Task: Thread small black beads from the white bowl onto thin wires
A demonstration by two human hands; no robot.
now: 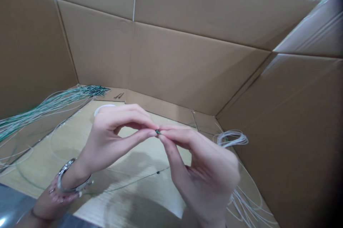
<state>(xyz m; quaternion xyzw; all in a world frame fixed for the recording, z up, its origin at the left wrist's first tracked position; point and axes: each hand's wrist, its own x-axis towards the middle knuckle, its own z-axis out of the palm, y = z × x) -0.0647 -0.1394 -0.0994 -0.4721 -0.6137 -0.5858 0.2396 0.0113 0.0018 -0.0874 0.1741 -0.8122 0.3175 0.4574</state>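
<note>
Both hands meet fingertip to fingertip above the board. My left hand (115, 135), closed in a pinch, grips one side of a small dark green piece (158, 132), possibly a bit of cord. Thumb and forefinger of my right hand (198, 163) press together on its other side. Most of the piece is covered by the fingertips, so its exact kind cannot be made out. Below the hands, a thin green cord (131, 184) with a small black bead or knot (158, 172) on it runs across the board and passes behind my right hand.
A bundle of green and white cords (53, 103) lies along the left side. Two small metal tools (118, 96) rest at the back. Coiled white cord (233, 138) and loose white strands (243, 203) are on the right. Cardboard walls (187, 64) surround the pale board (77, 128).
</note>
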